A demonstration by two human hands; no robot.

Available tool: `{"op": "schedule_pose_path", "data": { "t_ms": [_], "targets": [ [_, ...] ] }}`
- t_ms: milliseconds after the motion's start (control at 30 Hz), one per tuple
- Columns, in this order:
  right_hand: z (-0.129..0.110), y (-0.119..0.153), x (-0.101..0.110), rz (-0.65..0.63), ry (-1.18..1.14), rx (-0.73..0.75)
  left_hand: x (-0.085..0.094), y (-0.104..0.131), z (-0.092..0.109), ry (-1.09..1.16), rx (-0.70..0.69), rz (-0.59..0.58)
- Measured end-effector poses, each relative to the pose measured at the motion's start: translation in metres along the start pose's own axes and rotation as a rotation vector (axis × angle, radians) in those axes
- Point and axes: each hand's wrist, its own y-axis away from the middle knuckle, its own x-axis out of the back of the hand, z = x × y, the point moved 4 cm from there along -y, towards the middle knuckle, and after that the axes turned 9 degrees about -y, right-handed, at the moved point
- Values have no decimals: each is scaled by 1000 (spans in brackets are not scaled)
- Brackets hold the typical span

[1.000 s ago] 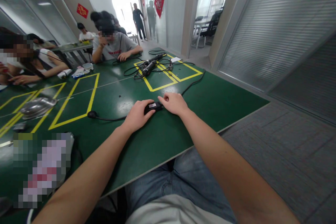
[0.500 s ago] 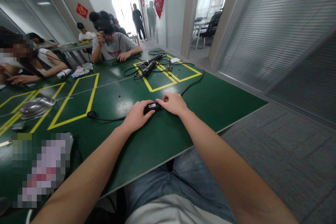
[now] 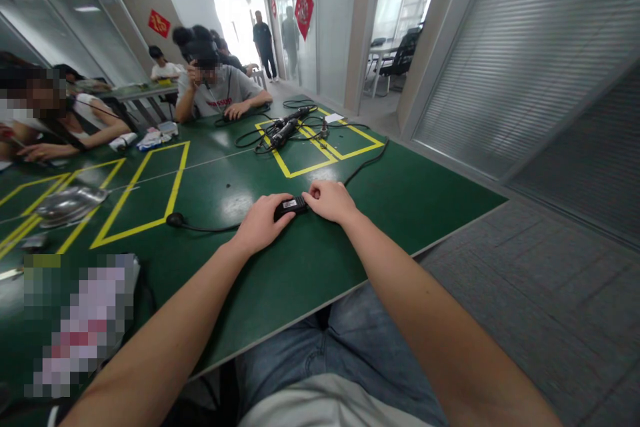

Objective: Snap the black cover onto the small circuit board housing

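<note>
Left hand: fingers curled snugly around a black oblong plastic device with 1 white label, on the glossy green tabletop; left end hidden. Right hand: fingers bent at its right end, grip indeterminable.

At centre right, the green tabletop is lying open for a hand to pass; another open stretch is running between the left forearm and right forearm. A black cable is crossing right of centre, black tools are obstructing upper centre, and a shiny metal object and blurred packet are crowding the left.
</note>
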Motion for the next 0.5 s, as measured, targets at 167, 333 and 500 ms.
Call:
{"op": "schedule_pose_path", "data": {
  "t_ms": [167,333,500],
  "targets": [
    [-1,2,1,-21,-9,1,1,1,1,4,-7,-1],
    [-1,2,1,-33,-20,12,1,0,-2,73,32,29],
    [-1,2,1,-37,-26,5,5,-2,-16,84,209,141]
  ]
}}
